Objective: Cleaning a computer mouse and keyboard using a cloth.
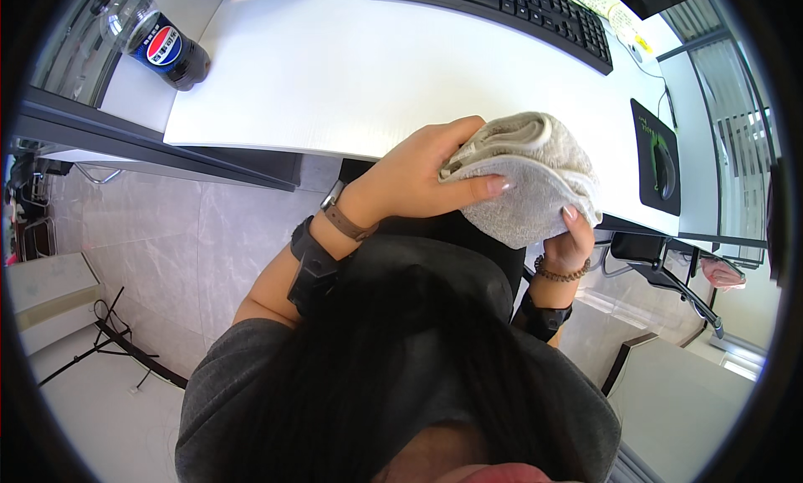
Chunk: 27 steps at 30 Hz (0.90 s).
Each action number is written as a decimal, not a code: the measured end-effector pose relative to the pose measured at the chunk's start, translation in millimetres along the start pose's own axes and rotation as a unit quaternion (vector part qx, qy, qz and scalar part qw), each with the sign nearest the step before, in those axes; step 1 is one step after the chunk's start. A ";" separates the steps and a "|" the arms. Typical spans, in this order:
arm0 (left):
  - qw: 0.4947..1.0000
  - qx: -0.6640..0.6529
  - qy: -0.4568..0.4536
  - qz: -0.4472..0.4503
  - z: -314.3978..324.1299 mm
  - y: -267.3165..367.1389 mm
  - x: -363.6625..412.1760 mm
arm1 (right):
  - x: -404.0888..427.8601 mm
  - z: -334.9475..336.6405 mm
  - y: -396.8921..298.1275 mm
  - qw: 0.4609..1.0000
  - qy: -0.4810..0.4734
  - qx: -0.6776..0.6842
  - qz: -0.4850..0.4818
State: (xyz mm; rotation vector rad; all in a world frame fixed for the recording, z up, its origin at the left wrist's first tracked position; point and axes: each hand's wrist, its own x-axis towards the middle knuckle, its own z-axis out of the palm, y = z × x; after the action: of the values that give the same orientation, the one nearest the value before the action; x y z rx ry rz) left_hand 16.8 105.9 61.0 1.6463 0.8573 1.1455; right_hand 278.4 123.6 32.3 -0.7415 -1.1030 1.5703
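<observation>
A folded, greyish-beige cloth (533, 182), which looks like a towel, is held in both hands at the front edge of the white desk (351, 75). My left hand (439, 169) grips its left side, with the thumb lying across the front and the fingers hidden behind it. At the lower right of the cloth, my right hand (572, 238) pinches the edge, its thumb on the near face and its other fingers mostly out of sight. Several folded layers and a rolled fold show at the cloth's top.
A cola bottle (166, 50) lies toward the desk's left edge in the view. A black keyboard (508, 6) is at the back. On the right, a black mouse (664, 169) rests on a mouse pad (646, 144). A black tripod-like stand (113, 332) is at the lower left.
</observation>
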 end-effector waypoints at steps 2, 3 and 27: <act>0.999 -0.026 0.034 0.005 5.5 -2.6 0.6 | 1.8 6.1 -1.3 1.000 0.012 -0.007 0.000; 0.996 -0.052 0.068 0.009 7.7 -4.2 0.5 | 4.5 11.1 -2.2 0.999 0.043 -0.018 -0.004; 0.999 -0.008 0.035 0.024 6.2 -2.8 2.4 | 33.8 31.7 -41.5 0.734 -0.057 -0.604 -0.304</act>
State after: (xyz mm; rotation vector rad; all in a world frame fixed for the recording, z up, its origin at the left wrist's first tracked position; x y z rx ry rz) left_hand 23.4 107.1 58.2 1.6302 0.8556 1.2468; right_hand 257.5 149.0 85.1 -0.9291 -2.2012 0.1630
